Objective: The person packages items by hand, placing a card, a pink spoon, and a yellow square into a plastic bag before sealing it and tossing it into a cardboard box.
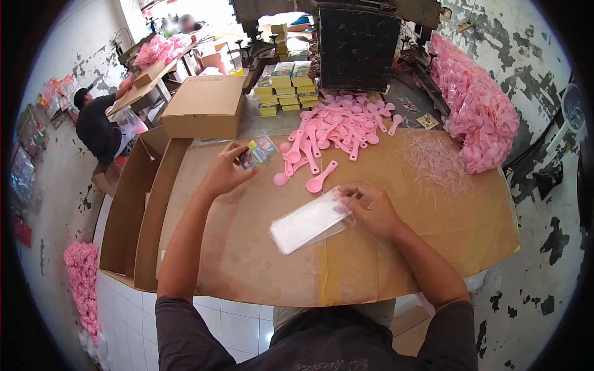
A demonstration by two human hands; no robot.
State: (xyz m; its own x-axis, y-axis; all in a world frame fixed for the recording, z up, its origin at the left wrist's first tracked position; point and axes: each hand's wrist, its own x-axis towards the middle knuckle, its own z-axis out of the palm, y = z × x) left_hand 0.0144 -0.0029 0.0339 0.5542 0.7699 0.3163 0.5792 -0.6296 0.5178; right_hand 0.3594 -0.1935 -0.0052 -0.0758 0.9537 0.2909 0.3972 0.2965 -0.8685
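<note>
My left hand (224, 172) pinches a small colorful printed card (258, 153) above the cardboard-covered table, left of the spoons. With closed fingers, my right hand (373, 210) grips the upper right corner of a stack of clear plastic bags (309, 221), which lies slanted on the cardboard. A single pink spoon (322, 177) rests just beyond the bags. Behind it spreads a heap of pink spoons (337, 130). Whether the card is one piece or several is hard to make out.
Stacks of yellow-edged cards (288, 83) stand at the back beside a closed cardboard box (204, 105). Thin plastic strips (438, 164) lie at right, near a big bag of pink spoons (476, 111). An open cardboard tray (139, 210) borders the left. Another person (99, 120) works far left.
</note>
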